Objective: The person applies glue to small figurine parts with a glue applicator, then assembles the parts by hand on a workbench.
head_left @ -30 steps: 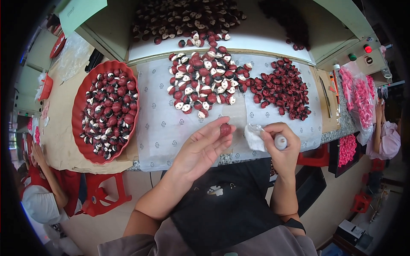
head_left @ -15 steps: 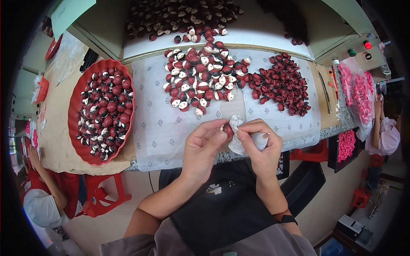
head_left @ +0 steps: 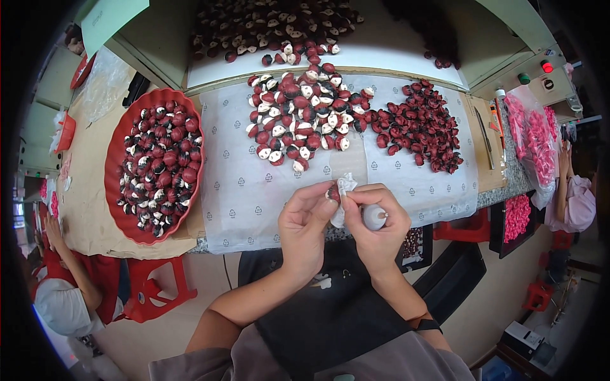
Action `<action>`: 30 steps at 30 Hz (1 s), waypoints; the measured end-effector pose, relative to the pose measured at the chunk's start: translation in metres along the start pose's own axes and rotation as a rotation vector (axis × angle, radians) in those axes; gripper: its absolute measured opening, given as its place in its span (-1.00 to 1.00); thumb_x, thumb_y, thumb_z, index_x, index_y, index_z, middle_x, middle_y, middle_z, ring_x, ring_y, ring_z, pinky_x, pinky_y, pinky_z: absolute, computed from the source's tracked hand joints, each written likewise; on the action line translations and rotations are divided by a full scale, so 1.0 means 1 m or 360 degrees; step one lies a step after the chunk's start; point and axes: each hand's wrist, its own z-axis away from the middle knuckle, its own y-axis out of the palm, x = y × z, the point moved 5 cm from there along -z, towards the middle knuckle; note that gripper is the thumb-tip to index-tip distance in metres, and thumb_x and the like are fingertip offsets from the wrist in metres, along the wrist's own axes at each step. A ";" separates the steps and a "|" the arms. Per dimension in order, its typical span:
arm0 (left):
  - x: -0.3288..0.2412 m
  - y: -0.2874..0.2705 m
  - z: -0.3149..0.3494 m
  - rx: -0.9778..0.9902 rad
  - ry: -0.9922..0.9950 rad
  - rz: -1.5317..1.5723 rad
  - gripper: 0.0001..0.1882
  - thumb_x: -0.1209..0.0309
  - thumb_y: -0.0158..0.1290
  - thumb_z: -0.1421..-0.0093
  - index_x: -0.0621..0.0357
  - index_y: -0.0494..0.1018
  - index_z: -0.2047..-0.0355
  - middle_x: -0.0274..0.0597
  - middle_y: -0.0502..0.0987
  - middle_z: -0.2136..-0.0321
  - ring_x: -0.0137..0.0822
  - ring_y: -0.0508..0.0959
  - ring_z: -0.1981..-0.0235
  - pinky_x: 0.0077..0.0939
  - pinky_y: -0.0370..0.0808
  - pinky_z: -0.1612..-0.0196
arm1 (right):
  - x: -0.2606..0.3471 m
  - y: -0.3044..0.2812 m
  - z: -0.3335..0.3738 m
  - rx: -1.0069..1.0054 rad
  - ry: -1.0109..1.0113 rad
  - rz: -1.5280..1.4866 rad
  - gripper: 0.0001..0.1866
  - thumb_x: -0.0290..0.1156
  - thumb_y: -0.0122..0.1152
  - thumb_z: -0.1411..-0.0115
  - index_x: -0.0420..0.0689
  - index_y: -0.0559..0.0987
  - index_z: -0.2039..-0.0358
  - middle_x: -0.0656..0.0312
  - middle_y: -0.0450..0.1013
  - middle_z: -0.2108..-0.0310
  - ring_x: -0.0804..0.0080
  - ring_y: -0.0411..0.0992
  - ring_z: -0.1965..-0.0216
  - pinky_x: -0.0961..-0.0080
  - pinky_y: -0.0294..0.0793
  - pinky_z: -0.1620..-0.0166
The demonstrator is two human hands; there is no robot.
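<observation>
Pinched between the thumb and fingers of my left hand (head_left: 304, 228) is a small dark red round piece (head_left: 332, 193). My right hand (head_left: 380, 240) grips a crumpled white cloth (head_left: 345, 183) and a white squeeze bottle (head_left: 373, 217) with a narrow nozzle. The cloth touches or nearly touches the round piece; fingers partly hide the contact. Beyond my hands, a heap of red, black and white round pieces (head_left: 298, 117) lies on a printed white sheet (head_left: 241, 216). To its right is a pile of dark red, cupped pieces (head_left: 419, 127).
A red scalloped basin (head_left: 112, 184) full of similar round pieces stands at left. Tweezers (head_left: 484, 136) lie at right, near a bag of pink pieces (head_left: 537, 143). An open-fronted cabinet (head_left: 152, 44) stands behind. Other people work at both sides, one near a red stool (head_left: 162, 289).
My right hand has moved slightly left and turned, bringing the cloth up against or beside the round piece. The bottle's nozzle points more toward me. The view has shifted slightly.
</observation>
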 end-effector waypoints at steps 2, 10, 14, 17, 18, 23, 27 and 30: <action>-0.002 -0.001 0.000 -0.0066 0.0026 -0.0008 -0.76 0.57 -0.08 -0.05 0.30 0.29 0.22 -0.10 0.41 0.25 -0.42 0.41 0.23 -0.61 0.33 0.16 | 0.000 0.001 0.001 -0.0013 0.0018 -0.0044 -0.92 -0.71 0.11 0.13 -0.30 0.44 0.55 0.25 0.37 0.53 0.65 0.29 0.52 0.77 0.24 0.42; -0.009 -0.005 -0.013 0.0113 -0.0342 0.0465 -0.70 0.49 -0.15 -0.11 0.29 0.24 0.12 -0.02 0.36 0.20 -0.32 0.40 0.20 -0.53 0.33 0.08 | -0.013 -0.042 -0.022 0.0007 0.0319 0.0233 -0.87 -0.62 0.18 0.15 -0.25 0.45 0.52 0.24 0.39 0.51 0.63 0.31 0.51 0.72 0.28 0.38; -0.009 -0.002 -0.013 0.0179 -0.0507 0.0517 -0.66 0.43 -0.14 -0.12 0.27 0.21 0.09 -0.05 0.37 0.21 -0.33 0.40 0.21 -0.49 0.33 0.08 | -0.005 -0.045 -0.031 0.0078 -0.0172 0.0648 -0.76 -0.59 0.24 0.24 -0.22 0.47 0.45 0.14 0.36 0.33 0.49 0.35 0.48 0.67 0.33 0.43; -0.005 0.001 -0.015 0.0269 -0.0579 0.0526 -0.64 0.40 -0.13 -0.11 0.25 0.20 0.08 -0.09 0.39 0.25 -0.35 0.41 0.23 -0.48 0.33 0.10 | 0.014 -0.032 -0.025 0.0337 -0.0149 0.0288 -0.72 -0.57 0.24 0.22 -0.20 0.48 0.39 0.14 0.36 0.31 0.45 0.36 0.44 0.70 0.32 0.49; -0.004 0.004 -0.015 0.0337 -0.0604 0.0523 -0.63 0.38 -0.13 -0.11 0.24 0.19 0.07 -0.12 0.39 0.27 -0.36 0.41 0.23 -0.48 0.34 0.11 | 0.022 -0.023 -0.026 0.0470 -0.0296 0.0240 -0.68 -0.57 0.24 0.24 -0.20 0.49 0.36 0.12 0.36 0.29 0.40 0.38 0.44 0.68 0.35 0.49; -0.009 0.010 -0.014 0.0354 -0.0585 0.0270 -0.68 0.38 -0.10 -0.10 0.22 0.24 0.13 -0.19 0.41 0.32 -0.41 0.42 0.29 -0.54 0.33 0.16 | 0.022 -0.004 -0.029 0.0574 -0.0640 0.0349 -0.67 -0.59 0.22 0.28 -0.23 0.49 0.38 0.14 0.39 0.38 0.34 0.39 0.43 0.59 0.41 0.42; -0.013 0.009 -0.014 0.0258 -0.0432 -0.0110 -0.77 0.43 -0.07 -0.08 0.22 0.27 0.24 -0.25 0.44 0.40 -0.48 0.43 0.34 -0.62 0.32 0.20 | 0.019 -0.003 -0.020 0.0489 -0.0424 0.0262 -0.69 -0.60 0.22 0.27 -0.21 0.49 0.39 0.16 0.39 0.43 0.34 0.39 0.44 0.57 0.40 0.42; -0.013 0.007 -0.014 0.0226 -0.0358 -0.0115 -0.79 0.47 -0.08 -0.08 0.23 0.28 0.24 -0.24 0.45 0.42 -0.50 0.43 0.34 -0.66 0.32 0.22 | 0.015 -0.002 -0.011 0.0249 -0.0549 0.0332 -0.71 -0.60 0.23 0.25 -0.20 0.50 0.40 0.16 0.39 0.45 0.39 0.38 0.47 0.58 0.38 0.44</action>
